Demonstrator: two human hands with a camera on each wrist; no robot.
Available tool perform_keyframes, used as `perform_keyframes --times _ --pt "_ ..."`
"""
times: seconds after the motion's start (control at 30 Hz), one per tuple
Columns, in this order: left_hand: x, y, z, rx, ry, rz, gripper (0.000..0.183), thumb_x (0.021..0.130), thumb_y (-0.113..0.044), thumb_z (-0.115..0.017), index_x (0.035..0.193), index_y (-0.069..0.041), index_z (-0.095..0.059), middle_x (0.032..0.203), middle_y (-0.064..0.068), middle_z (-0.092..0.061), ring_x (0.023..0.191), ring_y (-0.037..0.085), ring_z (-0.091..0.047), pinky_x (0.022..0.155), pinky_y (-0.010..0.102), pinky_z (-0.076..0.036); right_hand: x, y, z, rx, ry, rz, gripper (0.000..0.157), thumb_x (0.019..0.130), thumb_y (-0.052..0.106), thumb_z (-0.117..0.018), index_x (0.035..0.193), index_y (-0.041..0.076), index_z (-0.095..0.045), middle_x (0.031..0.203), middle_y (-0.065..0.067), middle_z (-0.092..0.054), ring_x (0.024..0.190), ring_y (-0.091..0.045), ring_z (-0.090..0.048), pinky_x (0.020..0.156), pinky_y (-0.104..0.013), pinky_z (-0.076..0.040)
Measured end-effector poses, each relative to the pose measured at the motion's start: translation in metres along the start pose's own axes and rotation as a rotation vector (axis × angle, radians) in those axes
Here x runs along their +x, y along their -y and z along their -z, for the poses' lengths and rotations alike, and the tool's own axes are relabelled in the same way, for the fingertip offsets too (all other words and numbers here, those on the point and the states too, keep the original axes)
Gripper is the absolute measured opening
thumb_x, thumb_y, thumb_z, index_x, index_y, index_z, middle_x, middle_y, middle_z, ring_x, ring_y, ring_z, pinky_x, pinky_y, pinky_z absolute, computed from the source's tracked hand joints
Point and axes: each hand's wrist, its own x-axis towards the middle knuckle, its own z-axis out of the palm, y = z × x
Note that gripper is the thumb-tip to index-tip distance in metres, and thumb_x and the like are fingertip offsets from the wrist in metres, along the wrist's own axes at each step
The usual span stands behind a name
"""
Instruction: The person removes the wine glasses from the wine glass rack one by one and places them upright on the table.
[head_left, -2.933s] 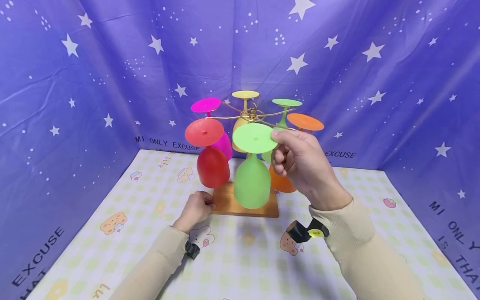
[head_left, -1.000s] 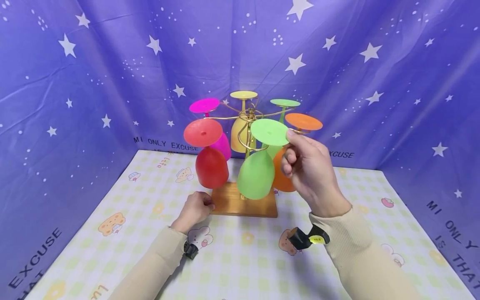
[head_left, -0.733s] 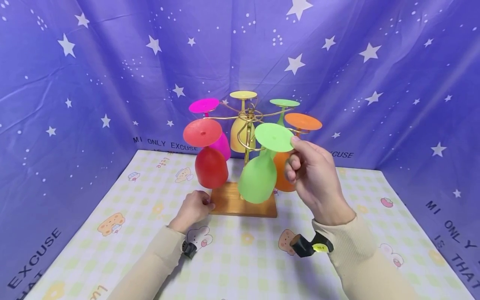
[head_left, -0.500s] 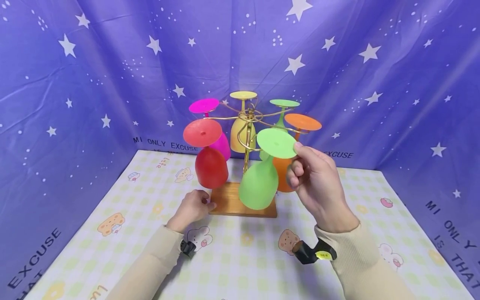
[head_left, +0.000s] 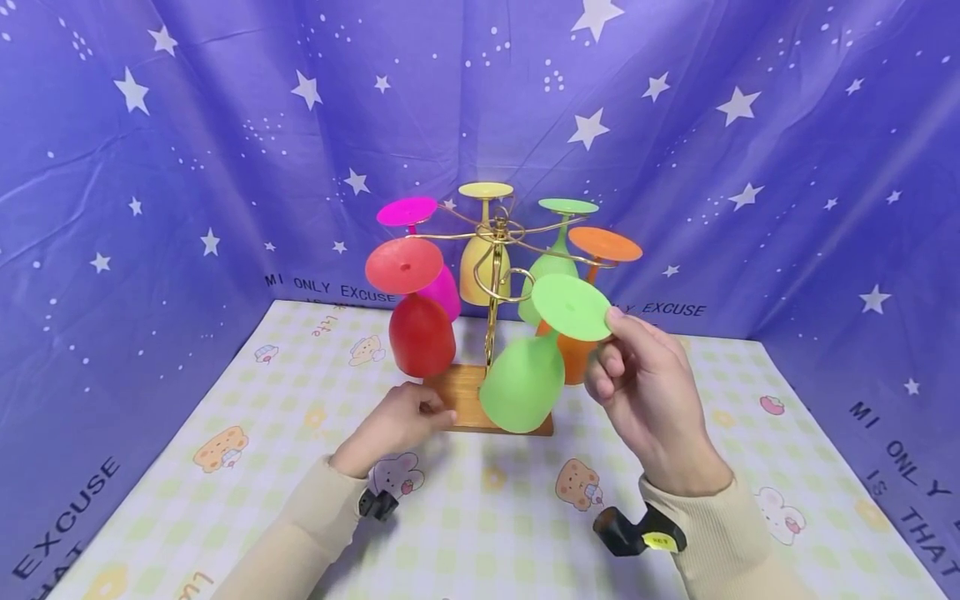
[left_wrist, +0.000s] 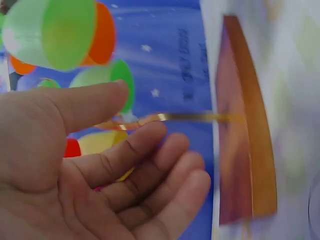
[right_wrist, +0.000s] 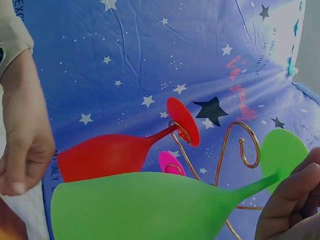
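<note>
My right hand (head_left: 652,396) pinches the foot of a light green wine glass (head_left: 523,387), which hangs upside down and tilted in front of a gold wire rack (head_left: 492,321). In the right wrist view, a gold hook (right_wrist: 245,145) stands bare beside the glass's stem. My left hand (head_left: 397,423), its fingers loosely bent and holding nothing, is by the front left of the rack's wooden base (head_left: 456,387). In the left wrist view there is a gap between those fingers and the base (left_wrist: 240,150).
Other upside-down glasses hang on the rack: red (head_left: 422,333), magenta (head_left: 408,212), yellow (head_left: 480,275), a second green (head_left: 555,267) and orange (head_left: 606,243). A checked cloth (head_left: 247,500) covers the table. Blue star-printed curtains (head_left: 247,150) enclose the back and sides.
My right hand has drawn the green glass off its hook, rightward, lower and towards me, tilting it. My left hand has let go of the base's left edge and shifted right.
</note>
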Motion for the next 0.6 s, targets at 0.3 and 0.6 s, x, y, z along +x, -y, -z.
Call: perform_keyframes --times 0.3,0.6 --pt "-0.005 -0.016 -0.003 -0.710 0.245 -0.018 0.024 0.091 -0.012 -0.063 0.100 0.010 -0.065 0.090 0.014 -0.069 0.085 0.025 -0.067 0.081 0.041 -0.055 -0.009 -0.006 0.015 0.123 0.136 0.004 0.029 0.102 0.009 -0.041 0.082 0.000 -0.060 0.056 -0.004 -0.047 0.047 -0.016 -0.049 0.046 -0.022 -0.031" --pt "-0.009 -0.024 -0.017 -1.175 0.353 0.118 0.011 0.093 -0.007 -0.059 0.097 0.000 -0.066 0.090 0.012 -0.070 0.083 0.024 -0.069 0.086 0.045 -0.052 -0.016 -0.014 0.021 0.195 0.218 -0.028 0.035 0.104 0.006 -0.032 0.090 -0.003 -0.062 0.058 -0.004 -0.051 0.049 -0.017 -0.054 0.047 -0.023 -0.033"
